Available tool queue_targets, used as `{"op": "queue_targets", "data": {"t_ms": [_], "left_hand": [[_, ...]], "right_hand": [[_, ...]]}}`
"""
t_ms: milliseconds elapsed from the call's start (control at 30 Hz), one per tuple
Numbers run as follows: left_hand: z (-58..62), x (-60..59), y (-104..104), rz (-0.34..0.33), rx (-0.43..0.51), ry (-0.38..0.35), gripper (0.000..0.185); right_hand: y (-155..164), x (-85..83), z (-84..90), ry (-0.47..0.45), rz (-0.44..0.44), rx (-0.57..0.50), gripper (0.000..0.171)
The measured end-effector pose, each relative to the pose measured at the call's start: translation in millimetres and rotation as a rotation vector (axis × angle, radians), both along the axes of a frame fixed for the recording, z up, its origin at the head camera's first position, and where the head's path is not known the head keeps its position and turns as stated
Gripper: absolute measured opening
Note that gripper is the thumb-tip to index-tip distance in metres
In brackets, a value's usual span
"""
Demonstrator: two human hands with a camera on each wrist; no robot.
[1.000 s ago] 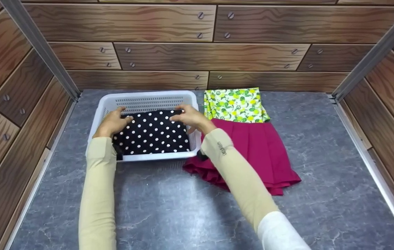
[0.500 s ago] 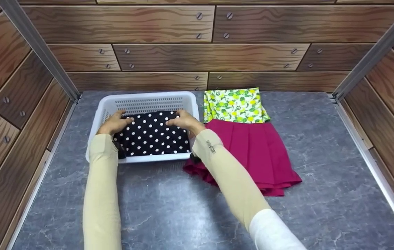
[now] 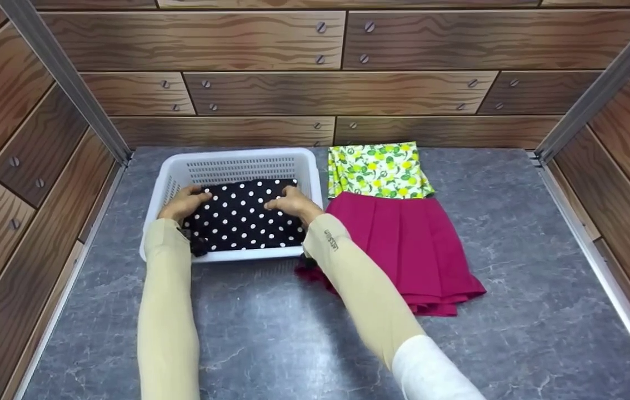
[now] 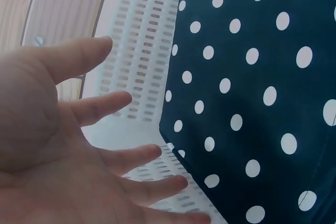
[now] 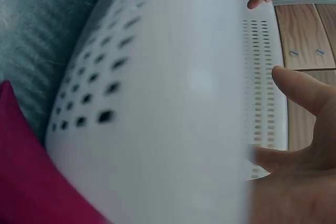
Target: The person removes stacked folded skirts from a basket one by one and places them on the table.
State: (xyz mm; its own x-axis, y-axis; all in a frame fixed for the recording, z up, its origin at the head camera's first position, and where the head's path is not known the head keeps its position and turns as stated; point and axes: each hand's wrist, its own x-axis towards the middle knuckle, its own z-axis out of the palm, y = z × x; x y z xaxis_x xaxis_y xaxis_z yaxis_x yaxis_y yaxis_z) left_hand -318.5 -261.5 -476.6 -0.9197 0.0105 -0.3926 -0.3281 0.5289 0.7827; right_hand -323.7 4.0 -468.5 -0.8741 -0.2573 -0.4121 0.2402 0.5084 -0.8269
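Note:
A folded black cloth with white polka dots (image 3: 245, 216) lies inside a white plastic basket (image 3: 237, 255). At its left edge is my left hand (image 3: 183, 204). In the left wrist view the left hand (image 4: 94, 140) has its fingers spread, with nothing gripped, just beside the dotted cloth (image 4: 247, 82). My right hand (image 3: 296, 204) is at the cloth's right side, inside the basket rim. The right wrist view shows the right hand (image 5: 299, 156) with thumb and fingers apart; the basket wall (image 5: 173, 98) hides part of it and the cloth.
Right of the basket lies a magenta pleated skirt (image 3: 398, 244), partly under my right forearm. Behind it is a folded lemon-print cloth (image 3: 376, 169). Wood-patterned walls (image 3: 270, 41) enclose the grey marbled surface (image 3: 537, 311) at the back and both sides.
My right hand has shifted left and slightly nearer along the dotted cloth. The left hand has come down slightly at the left edge. The skirt and the lemon-print cloth stay put.

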Motion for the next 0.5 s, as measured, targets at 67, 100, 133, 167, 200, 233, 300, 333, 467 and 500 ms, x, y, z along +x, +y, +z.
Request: {"op": "queue_targets", "data": {"t_ms": [67,100,133,167,200,233,300,333,467,500], "left_hand": [[-18.4,-12.5,-10,0.005,-0.007,-0.008,0.065],[-28.6,-19.6,-15,0.005,-0.005,-0.012,0.067],[-45.5,-29.6,-24,-0.001,0.004,0.013,0.069],[-59.6,-37.7,-31,-0.009,0.004,0.038,0.072],[-67.1,-42.0,-36,-0.018,0.001,0.040,0.074],[-74.1,-46.2,-39,-0.021,-0.004,0.036,0.076],[-70.3,-40.9,-38,-0.021,0.014,0.033,0.078],[-65.8,-37.6,-36,-0.009,0.024,0.018,0.078],[-27.4,-12.5,-12,0.058,0.109,-0.040,0.073],[-21.4,-7.1,-9,0.069,0.143,-0.038,0.074]], "right_hand": [[0,0.5,-4.7,-0.019,-0.009,0.001,0.078],[0,0.6,-6.9,-0.023,-0.015,0.000,0.078],[0,0.6,-8.8,-0.026,-0.024,0.002,0.079],[0,0.8,-10.3,-0.029,-0.030,0.004,0.080],[0,0.9,-11.4,-0.034,-0.036,0.006,0.080],[-1,0.9,-12.5,-0.038,-0.038,0.005,0.081],[-3,1.2,-14.6,-0.042,-0.032,-0.003,0.082],[-4,1.4,-15.3,-0.044,-0.027,-0.010,0.083],[-5,1.1,-18.4,-0.026,-0.014,-0.025,0.083],[-6,1.3,-19.3,-0.019,-0.010,-0.021,0.083]]}}
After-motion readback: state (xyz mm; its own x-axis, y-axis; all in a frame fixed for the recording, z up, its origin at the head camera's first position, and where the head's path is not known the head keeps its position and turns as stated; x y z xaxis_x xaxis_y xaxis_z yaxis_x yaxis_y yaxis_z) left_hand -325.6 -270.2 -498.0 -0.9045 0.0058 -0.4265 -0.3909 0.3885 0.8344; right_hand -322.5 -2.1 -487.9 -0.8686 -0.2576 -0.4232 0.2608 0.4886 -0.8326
